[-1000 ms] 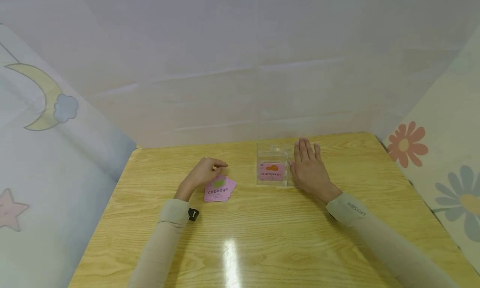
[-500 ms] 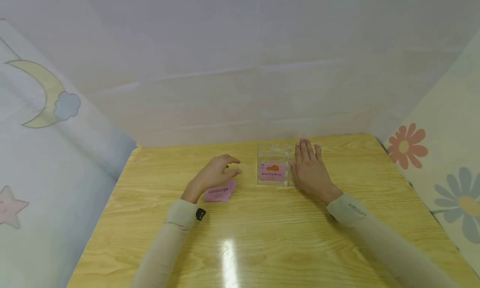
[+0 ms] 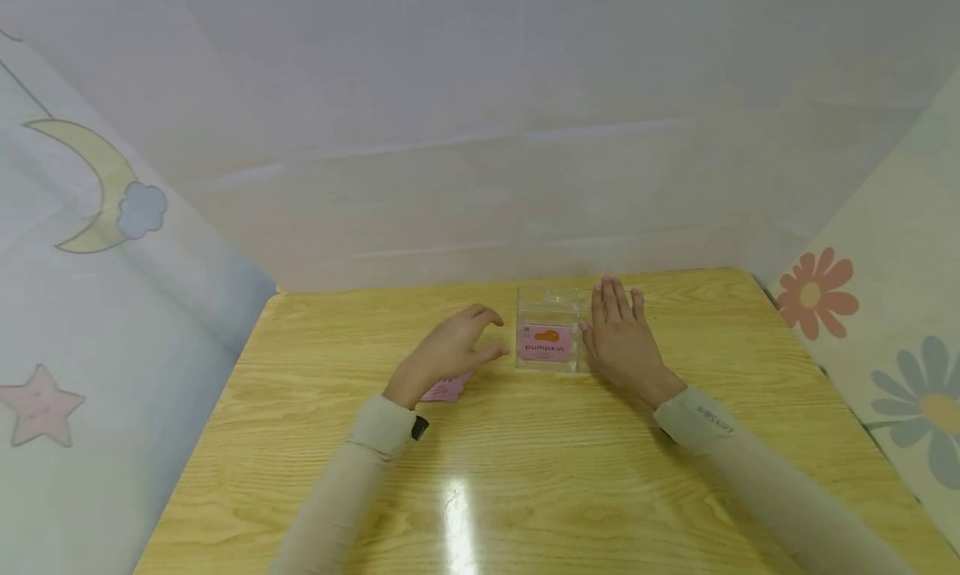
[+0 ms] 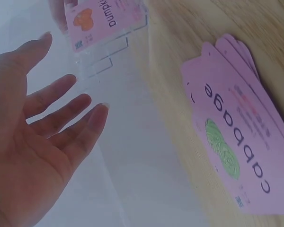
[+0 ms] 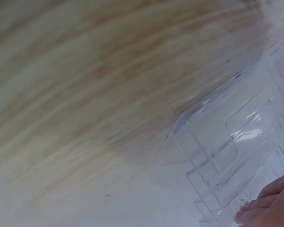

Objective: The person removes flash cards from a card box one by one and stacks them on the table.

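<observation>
A clear plastic box stands near the far side of the table, with a pink pumpkin card inside it. My right hand lies palm down along the box's right side, fingers straight. In the right wrist view its fingertips show at the clear plastic. Just left of the box hovers my left hand, thumb and fingers spread apart with nothing between them. Under its wrist, partly hidden in the head view, lies a fanned stack of pink cards, a cabbage card on top.
The wooden table reaches back to a pale wall sheet. Printed side panels stand left and right, one with a moon and one with flowers.
My left hand has moved right, from over the cabbage cards to beside the box, its thumb and fingers parting. The right hand, the box and the cards have stayed in place.
</observation>
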